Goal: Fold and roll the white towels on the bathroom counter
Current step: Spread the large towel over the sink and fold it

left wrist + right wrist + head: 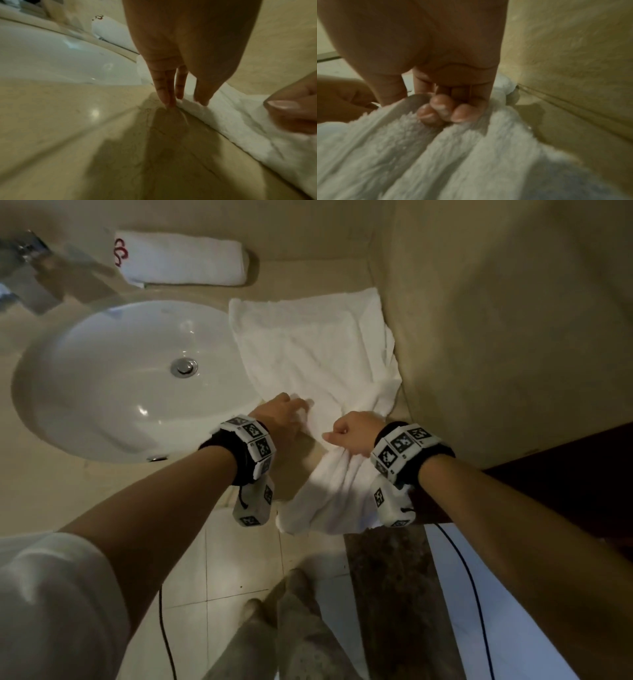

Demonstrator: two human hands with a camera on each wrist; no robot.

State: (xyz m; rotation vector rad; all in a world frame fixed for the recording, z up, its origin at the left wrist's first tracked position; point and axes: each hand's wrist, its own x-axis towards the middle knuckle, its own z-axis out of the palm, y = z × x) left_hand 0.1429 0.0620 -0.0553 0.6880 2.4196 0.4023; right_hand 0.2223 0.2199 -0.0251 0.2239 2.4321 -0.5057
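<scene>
A beige stone counter (85, 491) runs up to a beige wall on the right. The right hand (356, 433) is clenched around a bunched fold of the white towel (318, 350), fingers (440, 108) curled into the pile. The left hand (281, 414) pinches the towel's near left edge with straight fingers (164, 92) and thumb. The towel lies rumpled between the white sink (113, 378) and the wall, its near end hanging over the counter's front. A rolled towel (181, 258) with red stitching sits behind, beside the faucet (30, 258).
</scene>
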